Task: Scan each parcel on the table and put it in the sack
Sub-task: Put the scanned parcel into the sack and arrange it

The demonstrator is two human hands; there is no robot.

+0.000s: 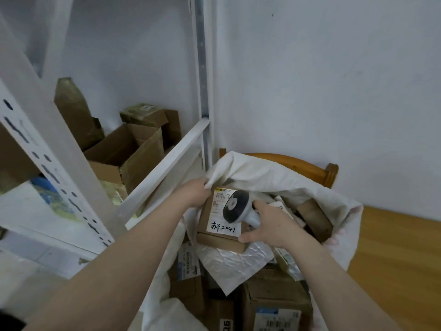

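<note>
A brown cardboard parcel (216, 231) with a white label and black handwriting lies at the mouth of the white cloth sack (274, 173). My left hand (195, 193) grips the sack's rim at the parcel's far left corner. My right hand (269, 225) holds a grey and black barcode scanner (238, 206) over the label, and its thumb touches the parcel's near right corner. Several other parcels (312, 215) lie deeper in the sack on the right.
More boxes (274, 304) and a silver bubble mailer (229, 261) lie under the parcel in front of me. A white metal shelf frame (59, 149) with open cartons (126, 151) stands left. A wooden chair back (305, 168) and wooden table top (401, 259) sit right.
</note>
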